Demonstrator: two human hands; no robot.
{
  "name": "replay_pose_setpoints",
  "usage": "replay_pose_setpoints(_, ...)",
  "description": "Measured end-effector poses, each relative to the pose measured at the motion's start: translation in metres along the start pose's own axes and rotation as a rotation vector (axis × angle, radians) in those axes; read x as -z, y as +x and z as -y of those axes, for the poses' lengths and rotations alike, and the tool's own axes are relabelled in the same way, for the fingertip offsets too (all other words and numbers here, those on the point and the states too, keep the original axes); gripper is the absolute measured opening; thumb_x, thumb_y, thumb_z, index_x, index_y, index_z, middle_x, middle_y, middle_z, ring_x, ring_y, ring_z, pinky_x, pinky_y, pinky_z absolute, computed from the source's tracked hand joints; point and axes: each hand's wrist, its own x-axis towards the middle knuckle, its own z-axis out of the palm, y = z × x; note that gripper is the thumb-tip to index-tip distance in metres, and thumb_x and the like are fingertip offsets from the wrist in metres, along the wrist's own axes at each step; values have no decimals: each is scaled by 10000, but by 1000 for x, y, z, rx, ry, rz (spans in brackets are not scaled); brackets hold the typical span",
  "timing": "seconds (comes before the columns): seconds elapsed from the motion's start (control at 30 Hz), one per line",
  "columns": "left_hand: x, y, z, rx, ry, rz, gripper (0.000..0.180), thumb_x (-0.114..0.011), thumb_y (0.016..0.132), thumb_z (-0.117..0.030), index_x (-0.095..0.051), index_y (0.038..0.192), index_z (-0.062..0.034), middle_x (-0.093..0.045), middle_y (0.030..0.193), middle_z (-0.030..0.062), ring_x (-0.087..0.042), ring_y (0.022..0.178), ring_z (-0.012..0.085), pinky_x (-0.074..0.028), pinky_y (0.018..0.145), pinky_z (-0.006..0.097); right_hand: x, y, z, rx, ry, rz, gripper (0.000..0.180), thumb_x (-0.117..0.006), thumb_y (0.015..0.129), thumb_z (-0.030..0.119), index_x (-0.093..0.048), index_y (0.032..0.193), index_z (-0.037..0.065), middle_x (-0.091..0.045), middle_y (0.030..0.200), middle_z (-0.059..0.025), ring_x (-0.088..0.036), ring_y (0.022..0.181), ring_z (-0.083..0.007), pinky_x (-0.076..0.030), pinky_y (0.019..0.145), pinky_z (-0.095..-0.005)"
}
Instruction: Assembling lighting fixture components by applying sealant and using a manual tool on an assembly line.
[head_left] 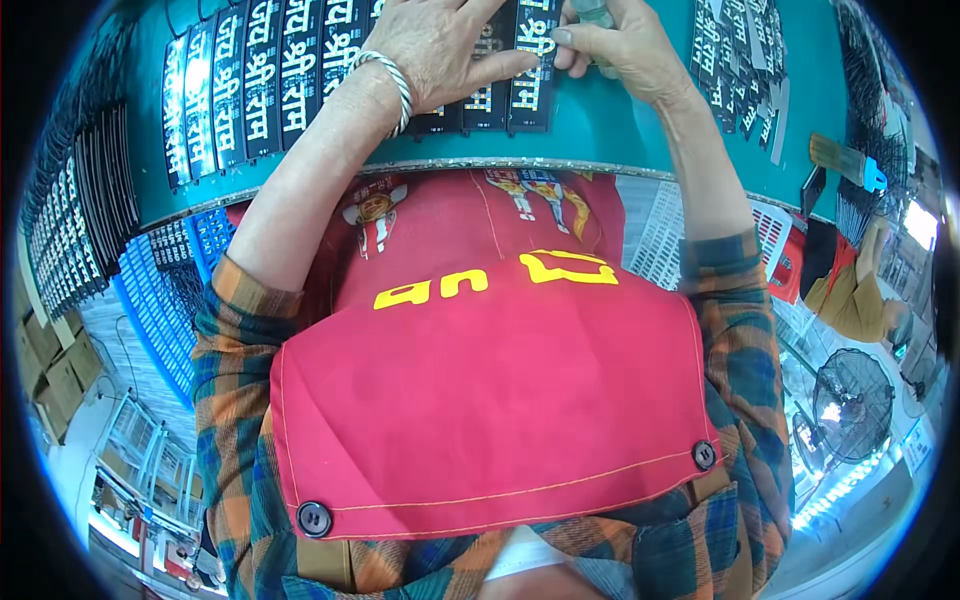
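Along the far edge of the view, a row of black strips with pale cut-out lettering (260,80) lies side by side on the green bench top. My left hand (430,50) rests over the middle of this row, fingers extended and thumb pointing right at a strip (530,85). Some strips beneath that hand are hidden. A small translucent greenish bottle (592,12) is gripped in my right hand (630,50), just right of that strip. The bottle's upper part is cut off by the frame, so its tip does not show.
Loose lettered pieces (740,65) are heaped at the right of the green bench (590,150). A wide brush (840,158) lies by its right edge. Stacked black strips with wires (85,205) stand at the left. Below are a blue crate (155,310) and a fan (850,400).
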Motion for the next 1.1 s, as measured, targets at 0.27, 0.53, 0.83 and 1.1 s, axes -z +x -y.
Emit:
replay_pose_setpoints(0.27,0,2,3,68,-59,35,958,-725,857,-551,-358,1531,23,-547,1398,228,-515,1304,368,-341,1119,489,1,6,6,33,-23,18,812,-677,840,-49,-322,1563,47,-671,995,-123,-668,662,-140,-518,526,-244)
replay_pose_setpoints(0.53,-10,-5,-1,16,114,65,665,-677,892,-587,-553,1462,-268,-508,1475,116,-478,1351,315,-339,1137,512,2,5,4,-6,-303,-46,725,-782,806,145,-497,1469,68,-639,836,-62,-583,598,-106,-446,474,-255)
replay_pose_setpoints(0.83,-16,8,-9,-8,123,92,625,-677,917,-505,-585,1363,-77,-508,1485,124,-442,1415,300,-310,1176,505,22,-38,1,126,-471,-201,570,-736,866,174,-566,1390,26,-681,1119,-158,-673,956,-232,-541,863,-347)
replay_pose_setpoints(1.1,-21,16,-6,5,39,115,679,-676,926,-437,-489,1446,-43,-541,1450,138,-491,1373,291,-321,1172,479,25,-68,13,248,-941,-214,404,-686,922,157,-645,1323,135,-649,963,-121,-666,777,-315,-538,687,-400)
